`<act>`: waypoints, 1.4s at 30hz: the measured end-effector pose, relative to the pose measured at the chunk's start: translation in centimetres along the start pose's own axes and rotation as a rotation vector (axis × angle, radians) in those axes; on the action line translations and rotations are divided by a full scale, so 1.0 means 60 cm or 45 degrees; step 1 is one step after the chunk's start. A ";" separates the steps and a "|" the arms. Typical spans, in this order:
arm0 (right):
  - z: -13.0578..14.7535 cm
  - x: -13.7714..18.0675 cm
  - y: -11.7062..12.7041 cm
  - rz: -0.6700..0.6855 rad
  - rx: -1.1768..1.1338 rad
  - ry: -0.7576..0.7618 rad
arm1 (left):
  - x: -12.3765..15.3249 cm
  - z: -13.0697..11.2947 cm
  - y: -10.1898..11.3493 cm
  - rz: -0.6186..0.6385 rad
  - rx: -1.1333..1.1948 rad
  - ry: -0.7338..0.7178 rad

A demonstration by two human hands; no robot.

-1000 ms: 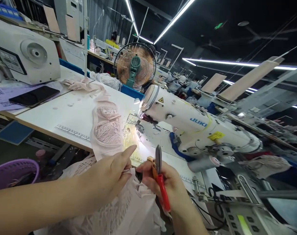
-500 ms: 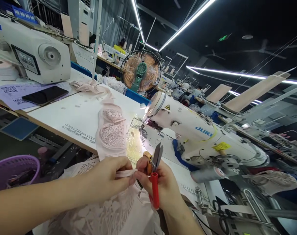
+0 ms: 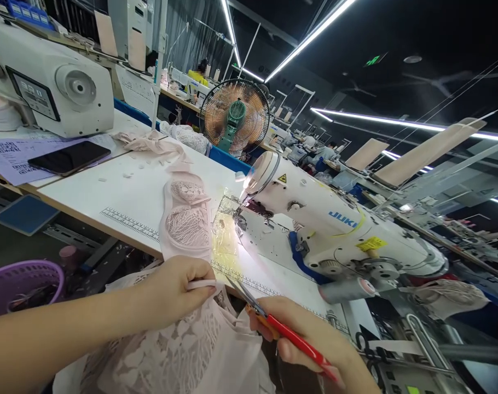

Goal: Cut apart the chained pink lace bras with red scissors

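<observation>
My left hand [image 3: 183,287] is closed, pinching a narrow pale pink strap [image 3: 203,283] between thumb and fingers. In my right hand [image 3: 302,334] is a pair of scissors [image 3: 288,331] with red and orange handles; the blades point up and left, their tips close to the strap's end. Below both hands a pale pink lace garment [image 3: 167,355] hangs over the table's front edge and toward my lap. Another lace bra piece [image 3: 187,219] lies on the table just beyond my left hand, beside the sewing machine's lit needle area.
A white sewing machine [image 3: 335,219] with a grey thread cone [image 3: 347,290] stands to the right. At the left are a second machine [image 3: 76,82], a phone [image 3: 70,157] on printed paper and a purple basket [image 3: 27,268]. A fan [image 3: 236,117] stands behind the table.
The scissors have swung from upright in my right hand to pointing up and left, toward the strap. My right hand has moved away from the strap, right and down; my left still pinches it.
</observation>
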State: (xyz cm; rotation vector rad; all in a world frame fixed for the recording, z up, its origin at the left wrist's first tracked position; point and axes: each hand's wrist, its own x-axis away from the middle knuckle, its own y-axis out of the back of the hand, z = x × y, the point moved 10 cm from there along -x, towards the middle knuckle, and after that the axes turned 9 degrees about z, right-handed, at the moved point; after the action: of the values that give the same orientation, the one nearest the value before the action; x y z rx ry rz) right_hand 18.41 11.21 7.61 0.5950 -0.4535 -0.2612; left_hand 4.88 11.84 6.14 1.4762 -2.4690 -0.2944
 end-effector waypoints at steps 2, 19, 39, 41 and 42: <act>-0.005 0.006 -0.006 0.009 0.018 -0.003 | -0.001 -0.002 0.002 -0.010 -0.058 -0.017; -0.048 -0.014 -0.040 0.075 -0.482 -0.074 | 0.000 -0.007 -0.005 0.141 -0.218 -0.016; 0.013 -0.083 0.029 -0.707 -0.551 0.127 | 0.009 -0.016 0.039 -0.133 -0.053 -0.061; 0.013 -0.084 0.031 -0.668 -0.510 0.119 | 0.015 -0.023 0.046 -0.199 -0.109 -0.054; 0.013 -0.084 0.032 -0.646 -0.487 0.135 | 0.018 -0.028 0.050 -0.241 -0.121 -0.057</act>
State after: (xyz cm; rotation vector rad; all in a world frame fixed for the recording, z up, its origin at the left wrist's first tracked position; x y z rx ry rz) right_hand 13.84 14.20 7.60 0.3369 -0.1347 -0.7780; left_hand 2.38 12.21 8.75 1.6821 -2.3165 -0.4786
